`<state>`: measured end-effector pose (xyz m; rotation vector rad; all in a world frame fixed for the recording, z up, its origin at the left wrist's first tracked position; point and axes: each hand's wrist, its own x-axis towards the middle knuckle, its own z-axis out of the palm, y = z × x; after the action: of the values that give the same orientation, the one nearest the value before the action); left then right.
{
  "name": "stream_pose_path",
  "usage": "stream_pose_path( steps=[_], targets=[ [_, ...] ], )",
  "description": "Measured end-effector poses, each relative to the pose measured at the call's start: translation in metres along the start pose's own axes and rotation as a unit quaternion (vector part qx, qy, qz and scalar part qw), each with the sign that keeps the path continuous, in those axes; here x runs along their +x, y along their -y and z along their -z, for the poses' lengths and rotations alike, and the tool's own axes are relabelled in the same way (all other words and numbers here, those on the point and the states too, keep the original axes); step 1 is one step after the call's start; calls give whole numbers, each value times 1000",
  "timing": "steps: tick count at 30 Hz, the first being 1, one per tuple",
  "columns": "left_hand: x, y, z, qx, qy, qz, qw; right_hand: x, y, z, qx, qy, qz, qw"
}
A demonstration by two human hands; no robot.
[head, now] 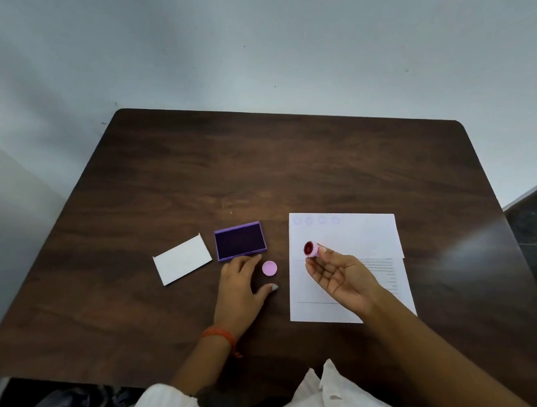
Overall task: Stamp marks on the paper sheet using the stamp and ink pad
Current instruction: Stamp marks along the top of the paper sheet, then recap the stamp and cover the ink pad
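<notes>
A small pink round stamp (311,249) with a red face is pinched in the fingertips of my right hand (341,276), held just above the white paper sheet (361,235). The stamp face is tilted toward the left. Several faint round marks run along the sheet's top edge. The open purple ink pad (239,241) lies left of the sheet. My left hand (242,288) rests flat on the table with fingers apart, its fingertips touching the pad's near edge. The stamp's pink cap (269,268) lies between my two hands.
A white rectangular lid or card (182,259) lies left of the ink pad. A second printed sheet (312,300) sits under the top one. Everything rests on a dark wooden table (255,170) against a pale wall; dark floor shows at right.
</notes>
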<state>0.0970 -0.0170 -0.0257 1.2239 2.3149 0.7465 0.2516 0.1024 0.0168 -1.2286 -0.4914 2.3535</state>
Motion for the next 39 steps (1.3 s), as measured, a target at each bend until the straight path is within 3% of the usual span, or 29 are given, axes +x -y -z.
stream_pose_path(
  steps=[6, 12, 18, 24, 30, 39],
  targets=[
    [9, -4, -5, -17, -12, 7, 1000, 9, -15, -11, -69, 3, -1, 998],
    [11, -4, -8, -33, -22, 16, 999, 21, -22, -21, -209, -13, 31, 977],
    [11, -7, 0, -59, -4, 8, 998, 27, -29, -30, -355, -22, 113, 928],
    [9, -14, 10, -104, 2, -7, 995, 29, -34, -32, -473, -30, 207, 856],
    [8, -18, 17, -129, -12, -16, 991, 27, -34, -33, -508, -17, 250, 824],
    [8, -20, 21, -171, -22, 16, 985, 24, -28, -33, -504, -3, 242, 829]
  ],
)
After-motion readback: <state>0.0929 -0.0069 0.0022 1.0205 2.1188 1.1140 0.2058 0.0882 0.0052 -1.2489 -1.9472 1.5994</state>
